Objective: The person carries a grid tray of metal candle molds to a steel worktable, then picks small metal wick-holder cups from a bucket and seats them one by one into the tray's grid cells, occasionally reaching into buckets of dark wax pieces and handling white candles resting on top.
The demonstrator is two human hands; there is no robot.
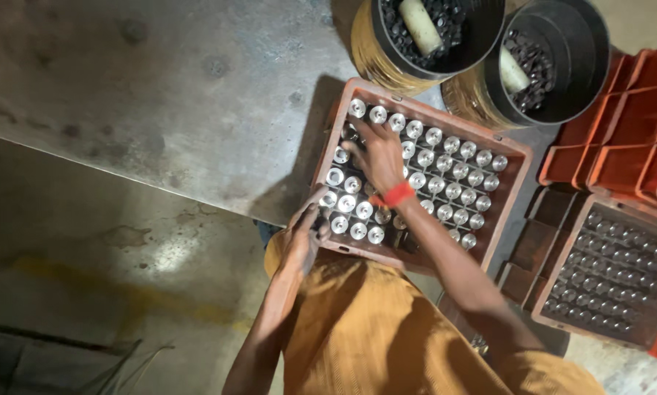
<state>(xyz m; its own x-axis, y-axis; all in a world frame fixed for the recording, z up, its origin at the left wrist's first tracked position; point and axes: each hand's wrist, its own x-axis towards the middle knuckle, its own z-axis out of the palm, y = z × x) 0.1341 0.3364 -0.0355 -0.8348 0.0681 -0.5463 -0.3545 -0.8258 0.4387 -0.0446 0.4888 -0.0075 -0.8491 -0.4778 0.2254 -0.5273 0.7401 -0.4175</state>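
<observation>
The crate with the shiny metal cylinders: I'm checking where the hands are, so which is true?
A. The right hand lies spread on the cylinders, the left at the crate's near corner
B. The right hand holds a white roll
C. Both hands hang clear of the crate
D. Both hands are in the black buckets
A: the right hand, with a red band at the wrist, lies spread over the metal cylinders in the crate, while the left hand is at its near corner.

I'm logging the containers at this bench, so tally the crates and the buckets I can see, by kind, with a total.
Brown crate of shiny metal cylinders, under the right hand and left hand: 1
Brown crate of darker parts, lower right: 1
Stacked orange crates, how many cannot be told: at least 1
Black buckets of small dark pieces: 2
Total: at least 5
</observation>
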